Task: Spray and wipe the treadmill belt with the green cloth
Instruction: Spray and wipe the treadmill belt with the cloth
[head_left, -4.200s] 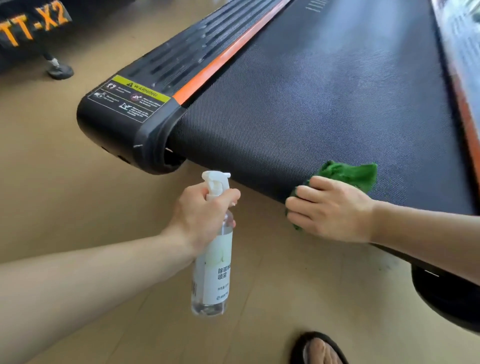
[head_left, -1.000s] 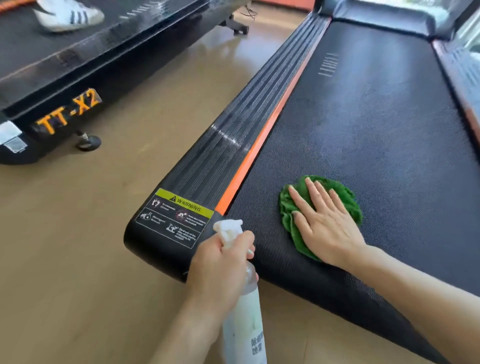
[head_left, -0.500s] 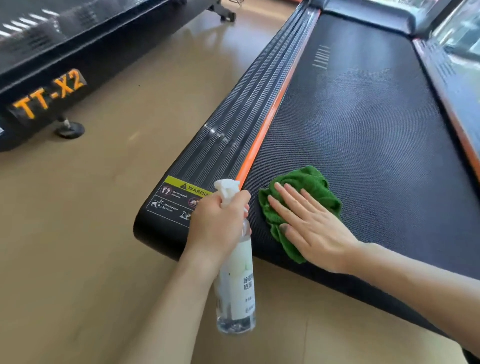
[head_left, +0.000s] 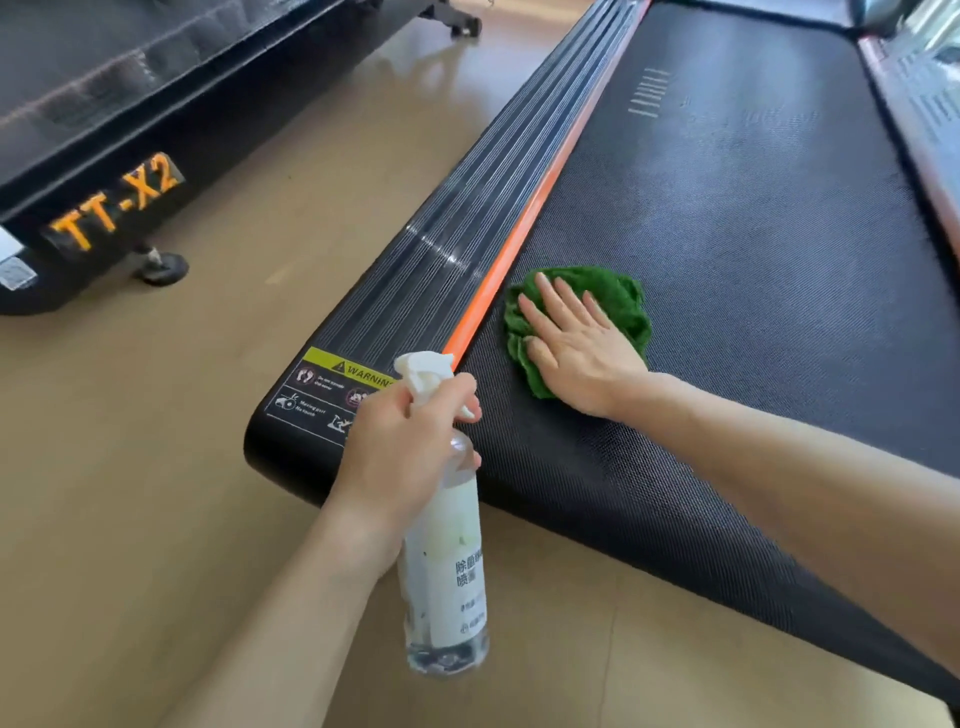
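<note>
Head view, looking down along the treadmill. My right hand (head_left: 576, 348) lies flat, fingers straight and slightly spread, pressing the green cloth (head_left: 618, 301) onto the treadmill belt (head_left: 753, 234). The cloth is bunched into a rough round pad under my palm; its edges show beyond my fingertips and along both sides of my hand. It sits on the belt's left side, just beside the orange strip (head_left: 524, 228) that runs along the belt's left edge, and near the belt's rear end, where the surface curves down toward the floor (head_left: 208, 364).

My left hand (head_left: 405, 447) grasps the spray bottle (head_left: 447, 577) by its neck, fingers curled round it below the white trigger head (head_left: 423, 374). The bottle hangs roughly upright over the floor, just off the rear left corner of the treadmill, and touches nothing else. Its body is clear, with a pale label bearing printed characters.

Outside the orange strip lies the ribbed black side rail (head_left: 467, 218), ending at the rear corner in a warning label (head_left: 332, 384) with a yellow header, partly covered by my left hand and the trigger head. Across a strip of floor to the left stands a second machine (head_left: 130, 119), marked TT-X2 in orange letters, resting on a small black foot (head_left: 158, 265).
</note>
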